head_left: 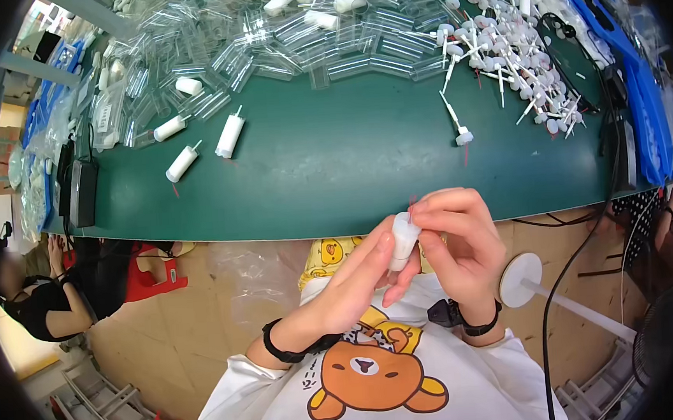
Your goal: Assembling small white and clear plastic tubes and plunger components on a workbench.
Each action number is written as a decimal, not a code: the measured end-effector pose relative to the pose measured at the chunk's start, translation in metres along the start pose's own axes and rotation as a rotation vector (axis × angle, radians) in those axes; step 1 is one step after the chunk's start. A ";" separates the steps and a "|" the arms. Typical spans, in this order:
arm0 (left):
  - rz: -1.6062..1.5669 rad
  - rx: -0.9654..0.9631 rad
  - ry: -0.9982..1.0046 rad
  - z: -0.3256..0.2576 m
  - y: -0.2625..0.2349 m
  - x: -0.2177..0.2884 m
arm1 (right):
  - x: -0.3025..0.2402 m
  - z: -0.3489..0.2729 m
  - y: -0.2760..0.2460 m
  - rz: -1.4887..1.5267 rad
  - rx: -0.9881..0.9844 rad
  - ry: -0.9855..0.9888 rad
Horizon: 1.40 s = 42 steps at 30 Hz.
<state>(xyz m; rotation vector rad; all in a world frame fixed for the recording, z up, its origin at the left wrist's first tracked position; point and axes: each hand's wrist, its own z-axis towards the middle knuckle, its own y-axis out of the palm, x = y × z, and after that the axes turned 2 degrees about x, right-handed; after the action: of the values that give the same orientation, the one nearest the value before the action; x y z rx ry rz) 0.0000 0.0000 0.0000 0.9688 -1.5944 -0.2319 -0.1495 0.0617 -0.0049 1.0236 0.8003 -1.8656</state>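
Observation:
Close to my body, just off the table's front edge, my left hand (pixel 349 283) is closed round a small white plastic cylinder (pixel 402 248). The cylinder is tilted, with a translucent cap at its upper end. The thumb and fingers of my right hand (pixel 464 244) pinch at that capped end. A thin red strand (pixel 413 203) shows by the right fingertips; whether they grip it or the cap, I cannot tell. Ahead on the table lies one loose white stem with a round cap (pixel 464 135). At the left are finished-looking white cylinders (pixel 230 135) with thin tips.
Clear plastic tubes (pixel 294 45) are heaped along the back of the green table (pixel 333 163). A pile of white capped stems (pixel 530 79) lies back right, beside blue trays (pixel 642 110). A black box (pixel 84 192) stands at the left edge. Another person (pixel 46 293) sits at far left.

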 end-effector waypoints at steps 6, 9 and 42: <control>0.024 -0.005 0.016 -0.002 0.003 0.003 | 0.003 0.005 0.002 0.065 -0.053 -0.040; 0.034 0.014 0.022 -0.003 0.004 0.003 | 0.003 0.005 0.003 -0.010 -0.051 -0.092; 0.094 0.154 0.015 -0.010 -0.004 0.002 | -0.006 -0.018 0.015 -0.180 -0.031 -0.158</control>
<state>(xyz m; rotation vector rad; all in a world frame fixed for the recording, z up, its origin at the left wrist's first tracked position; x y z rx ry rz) 0.0108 -0.0002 0.0022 1.0074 -1.6579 -0.0371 -0.1285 0.0723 -0.0098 0.7945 0.8475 -2.0514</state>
